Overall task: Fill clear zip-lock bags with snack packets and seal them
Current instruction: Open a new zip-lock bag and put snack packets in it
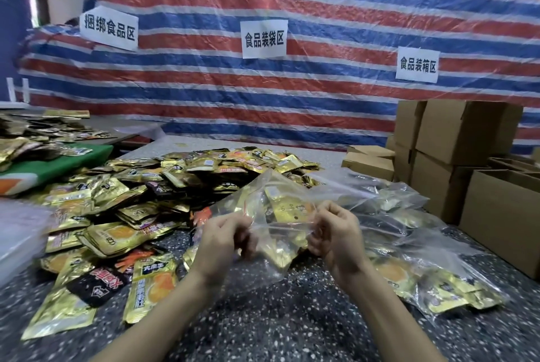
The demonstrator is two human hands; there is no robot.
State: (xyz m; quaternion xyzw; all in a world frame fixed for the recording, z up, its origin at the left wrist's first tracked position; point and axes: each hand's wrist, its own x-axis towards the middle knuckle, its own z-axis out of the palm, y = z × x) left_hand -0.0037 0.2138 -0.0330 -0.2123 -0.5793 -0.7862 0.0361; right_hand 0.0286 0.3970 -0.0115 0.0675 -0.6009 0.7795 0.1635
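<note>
Speckled table (263,326), nearest. Left hand (222,241) and right hand (336,236): fingers pinch opposite ends of the zip strip on one clear bag (280,215), held above mid-table with gold packets inside. Strip runs left to right; body hangs downward. Sealing apparently in hand. Right: filled bags (423,277). Beyond: loose packets (163,183), a large heap still unbagged. Far right: cardboard boxes (455,133).

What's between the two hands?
In the head view, the clear zip-lock bag, holding gold snack packets, stretches from the left hand to the right hand.
</note>
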